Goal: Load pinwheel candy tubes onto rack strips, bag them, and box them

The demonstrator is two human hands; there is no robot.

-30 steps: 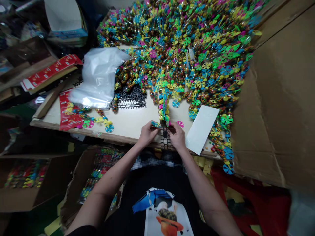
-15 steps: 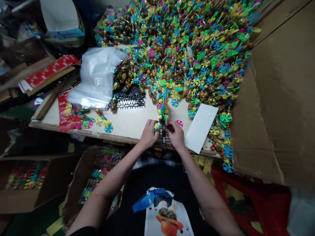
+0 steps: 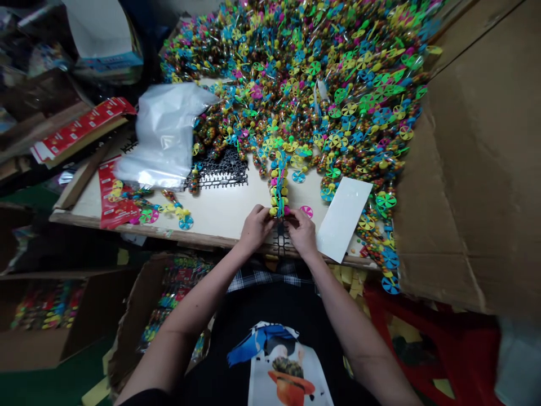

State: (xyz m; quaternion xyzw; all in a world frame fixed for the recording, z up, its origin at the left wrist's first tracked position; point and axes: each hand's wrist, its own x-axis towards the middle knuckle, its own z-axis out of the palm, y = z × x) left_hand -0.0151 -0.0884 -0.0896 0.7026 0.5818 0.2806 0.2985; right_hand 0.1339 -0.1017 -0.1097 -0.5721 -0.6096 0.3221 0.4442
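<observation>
A black plastic rack strip lies at the table's front edge, pointing away from me. A double row of small candy toys, with yellow, pink, blue and green tops, is set along its far part. My left hand is closed, its fingertips pinching a yellow-topped toy at the near left end of the row. Opposite it, my right hand pinches a pink-topped toy at the near right end. The fingers partly hide both toys. A loose pink fan wheel rests beside my right hand.
A large heap of candy toys covers the table's back. Clear plastic bags and stacked black racks sit left; a white card lies right. Cardboard rises at right. Filled boxes stand below left, a red stool below right.
The blue-and-yellow toy that stuck out sideways at my left fingers now lies in line with the row. My hands have stayed nearly in place; the view has shifted slightly.
</observation>
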